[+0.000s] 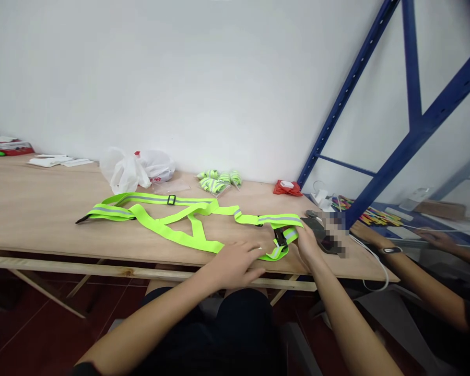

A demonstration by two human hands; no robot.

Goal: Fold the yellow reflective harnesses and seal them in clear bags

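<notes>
A neon yellow reflective vest of elastic straps (184,239) with grey stripes lies spread along the table. It has a black slider on its far strap and a black buckle (280,237) near its right end. My left hand (237,265) rests flat over the near strap at the table's front edge, fingers stretched and a little apart. At the right end, my right hand (307,243) grips the folded strap beside the buckle; some of its fingers are hidden behind the strap.
Packed reflective straps (218,181), white plastic bags (137,169) and a red pouch (287,188) stand along the wall. A blue metal frame (399,149) rises at right. Beside me a co-worker's arm (415,277) reaches over the table near a dark, partly blurred object.
</notes>
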